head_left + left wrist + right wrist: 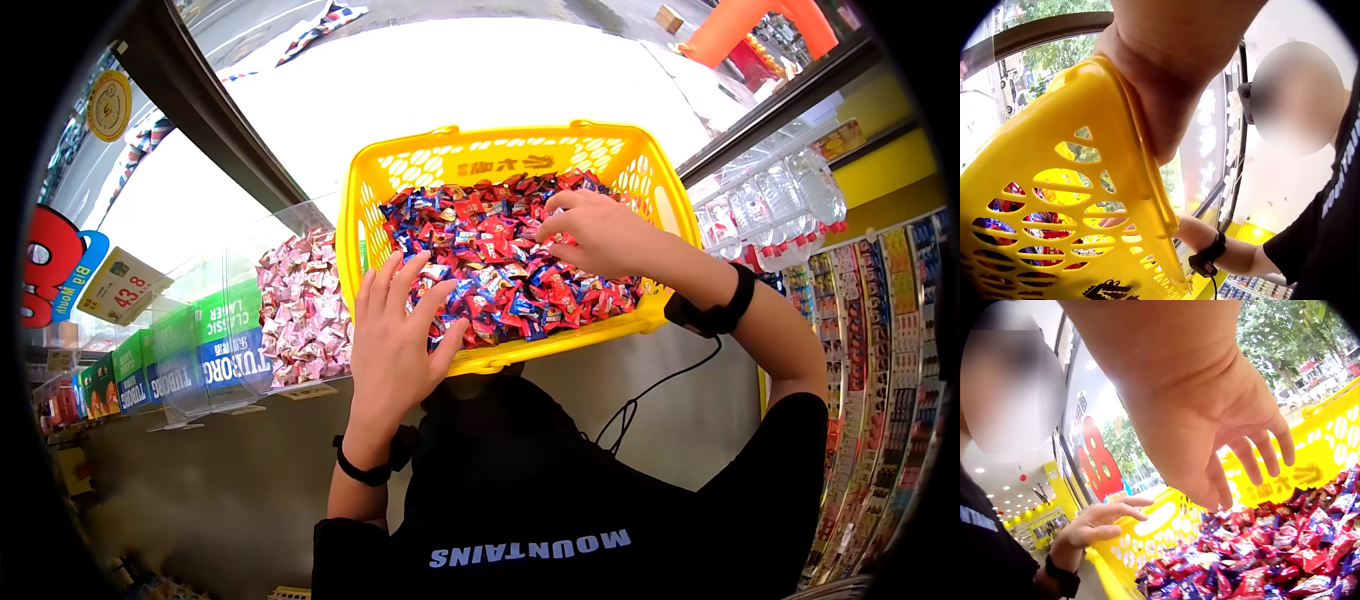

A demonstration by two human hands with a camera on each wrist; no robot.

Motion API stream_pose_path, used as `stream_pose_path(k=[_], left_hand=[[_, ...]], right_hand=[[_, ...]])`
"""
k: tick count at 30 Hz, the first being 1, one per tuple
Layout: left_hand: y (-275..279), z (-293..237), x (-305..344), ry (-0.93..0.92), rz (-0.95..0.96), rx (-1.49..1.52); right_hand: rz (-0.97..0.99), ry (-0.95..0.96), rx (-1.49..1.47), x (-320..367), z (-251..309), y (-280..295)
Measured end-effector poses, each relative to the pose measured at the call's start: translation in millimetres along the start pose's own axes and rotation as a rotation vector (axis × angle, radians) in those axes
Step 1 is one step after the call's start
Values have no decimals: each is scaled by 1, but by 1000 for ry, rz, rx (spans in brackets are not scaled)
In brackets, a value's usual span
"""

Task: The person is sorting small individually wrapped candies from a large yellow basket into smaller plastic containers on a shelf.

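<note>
A yellow plastic basket (540, 350) with pierced walls holds a heap of red and blue wrapped candies (500, 250). My left hand (395, 345) is spread at the basket's left front corner, its fingers fairly straight and overlapping the rim in the head view. In the left wrist view, the outer basket wall (1054, 137) fills much of the picture and hides the fingers. Over the right part of the heap, my right hand (605, 235) reaches in from the side. Its fingers (1244, 459) bend loosely downward just above the candies, with nothing seen between them.
Left of the basket, pink wrapped candies (305, 310) fill a clear bin beside Tuborg beer boxes (230, 335) and a price card (125, 290). Bottles (775, 200) and a stocked shelf (865, 330) stand at the right. A black cable (635, 400) hangs from the right wrist.
</note>
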State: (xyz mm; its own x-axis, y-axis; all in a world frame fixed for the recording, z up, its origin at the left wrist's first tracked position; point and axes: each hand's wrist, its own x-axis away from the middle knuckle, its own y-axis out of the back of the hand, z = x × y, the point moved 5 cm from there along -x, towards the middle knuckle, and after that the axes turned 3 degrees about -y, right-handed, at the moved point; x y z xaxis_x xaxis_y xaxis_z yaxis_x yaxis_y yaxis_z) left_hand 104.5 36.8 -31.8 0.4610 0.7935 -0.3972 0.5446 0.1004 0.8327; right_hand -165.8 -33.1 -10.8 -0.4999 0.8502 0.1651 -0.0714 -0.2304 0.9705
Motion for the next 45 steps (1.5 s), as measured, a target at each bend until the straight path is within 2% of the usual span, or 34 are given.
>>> stream_pose_path(k=[1, 4, 8, 11, 15, 18, 23, 26, 29, 30, 33, 38, 42, 45], left_hand=[[0, 0, 0, 0, 0, 2], [-1, 1, 1, 6, -1, 4], [1, 4, 2, 10, -24, 15], [-1, 3, 3, 20, -32, 23], [1, 3, 1, 35, -42, 27], [0, 3, 1, 41, -38, 19], [-1, 2, -1, 38, -18, 12], [-1, 3, -1, 36, -19, 14], [0, 2, -1, 37, -20, 20], [0, 2, -1, 37, -21, 23], [0, 2, -2, 40, -24, 26], [0, 3, -2, 43, -23, 25], [0, 2, -3, 41, -22, 20], [0, 2, -3, 32, -25, 20]], right_hand=[[67, -17, 47, -10, -10, -16], [113, -26, 115, -41, -46, -67], [271, -74, 119, -61, -52, -88], [144, 14, 129, -60, -52, -97], [136, -66, 93, -62, -50, -97], [47, -45, 177, -64, -47, -103], [90, -70, 196, -71, -46, -116], [194, -78, 161, -76, -46, -107], [337, -59, -110, -79, -54, -87], [374, 1, -174, -81, -54, -78], [282, 51, -343, -65, -41, -54], [310, 114, -514, -38, -2, -29], [218, 210, -408, -22, 23, -21], [32, 285, -297, -9, 46, -16]])
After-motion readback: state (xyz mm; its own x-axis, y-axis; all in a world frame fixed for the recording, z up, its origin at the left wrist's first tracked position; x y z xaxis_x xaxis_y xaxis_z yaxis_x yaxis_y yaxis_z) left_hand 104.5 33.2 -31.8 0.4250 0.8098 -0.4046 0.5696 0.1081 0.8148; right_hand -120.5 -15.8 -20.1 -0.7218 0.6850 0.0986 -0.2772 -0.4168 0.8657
